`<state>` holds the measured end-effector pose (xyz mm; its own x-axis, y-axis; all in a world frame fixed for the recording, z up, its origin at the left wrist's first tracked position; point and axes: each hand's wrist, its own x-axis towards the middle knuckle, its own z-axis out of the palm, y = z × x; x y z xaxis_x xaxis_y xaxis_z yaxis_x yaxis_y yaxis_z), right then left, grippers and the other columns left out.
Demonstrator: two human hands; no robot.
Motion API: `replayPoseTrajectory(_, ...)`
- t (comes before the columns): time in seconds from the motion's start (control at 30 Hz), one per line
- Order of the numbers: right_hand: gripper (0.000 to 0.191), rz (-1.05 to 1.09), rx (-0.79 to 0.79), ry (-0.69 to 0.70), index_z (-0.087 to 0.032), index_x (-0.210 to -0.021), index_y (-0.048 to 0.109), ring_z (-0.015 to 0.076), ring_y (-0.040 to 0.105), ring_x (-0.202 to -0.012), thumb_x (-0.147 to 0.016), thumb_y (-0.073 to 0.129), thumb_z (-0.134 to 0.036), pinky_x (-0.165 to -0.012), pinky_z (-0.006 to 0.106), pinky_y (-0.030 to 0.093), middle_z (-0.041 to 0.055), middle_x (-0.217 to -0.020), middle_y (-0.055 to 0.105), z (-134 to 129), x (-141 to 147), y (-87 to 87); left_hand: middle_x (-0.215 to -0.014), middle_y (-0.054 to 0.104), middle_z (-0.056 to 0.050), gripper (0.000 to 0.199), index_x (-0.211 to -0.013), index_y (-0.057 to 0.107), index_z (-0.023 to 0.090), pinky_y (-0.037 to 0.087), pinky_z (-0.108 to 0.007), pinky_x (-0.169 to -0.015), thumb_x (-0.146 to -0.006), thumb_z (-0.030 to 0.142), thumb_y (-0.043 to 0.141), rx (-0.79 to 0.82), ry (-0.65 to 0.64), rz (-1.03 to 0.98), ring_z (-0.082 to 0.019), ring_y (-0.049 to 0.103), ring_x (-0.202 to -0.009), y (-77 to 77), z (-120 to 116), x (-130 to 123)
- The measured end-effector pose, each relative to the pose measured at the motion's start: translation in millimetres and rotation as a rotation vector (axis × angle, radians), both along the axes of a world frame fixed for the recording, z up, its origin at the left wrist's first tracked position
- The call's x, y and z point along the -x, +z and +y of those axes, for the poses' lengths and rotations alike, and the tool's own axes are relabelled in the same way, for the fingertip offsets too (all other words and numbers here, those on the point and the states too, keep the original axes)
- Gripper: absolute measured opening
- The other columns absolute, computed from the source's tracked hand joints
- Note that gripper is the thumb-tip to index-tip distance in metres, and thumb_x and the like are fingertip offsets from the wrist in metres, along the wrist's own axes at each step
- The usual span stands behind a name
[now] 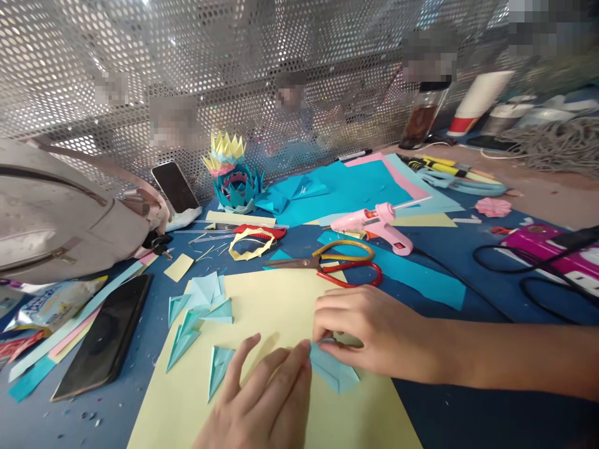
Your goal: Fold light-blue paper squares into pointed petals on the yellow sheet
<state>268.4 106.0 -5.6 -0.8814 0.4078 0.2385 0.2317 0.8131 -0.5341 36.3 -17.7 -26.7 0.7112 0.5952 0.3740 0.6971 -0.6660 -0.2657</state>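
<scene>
A folded piece of light blue paper (336,369) lies on a large pale yellow sheet (271,305). My right hand (358,327) comes in from the right and pinches its upper edge between thumb and bent fingers. From below, my left hand (271,393) grips the paper's left corner with its front fingertips, while the little finger sticks out to the left. The left thumb is mostly hidden. Beside that little finger rests a folded light blue triangle (219,368). Several more folded light blue pieces (206,293) are gathered farther up the yellow sheet.
Scissors (339,262) lie just beyond my hands, with a pink glue gun (374,224) behind them. A black phone (105,340) and paper strips are at left. A paper flower (236,187) stands by the perforated metal panel (262,75). A purple power strip (552,252) is at right.
</scene>
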Motion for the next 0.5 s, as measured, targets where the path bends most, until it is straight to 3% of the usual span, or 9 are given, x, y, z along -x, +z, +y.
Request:
replayPoseTrajectory(0.17, 0.011, -0.025, 0.043, -0.064, -0.019, -0.08, 0.064, 0.0104, 0.053, -0.063, -0.081, 0.067, -0.008, -0.057, 0.022, 0.033, -0.0028, -0.075, 0.065, -0.1, 1.2, -0.6, -0.147, 0.058, -0.005, 0.041, -0.13, 0.066, 0.015, 0.03, -0.04, -0.125, -0.109, 0.034, 0.037, 0.01, -0.008, 0.001, -0.017, 0.061, -0.122, 0.3, -0.3, -0.8)
replayPoseTrajectory(0.5, 0.012, -0.027, -0.071, 0.028, -0.019, -0.08, 0.062, 0.0115, 0.057, -0.071, -0.083, 0.061, -0.007, -0.06, 0.023, 0.033, -0.0025, -0.076, 0.063, 1.5, -0.1, -1.1, -0.148, 0.057, -0.003, 0.038, -0.132, 0.064, 0.014, 0.001, -0.048, -0.129, -0.108, 0.027, 0.037, 0.032, -0.002, 0.008, -0.017, 0.056, -0.127, -0.6, -1.9, -1.3)
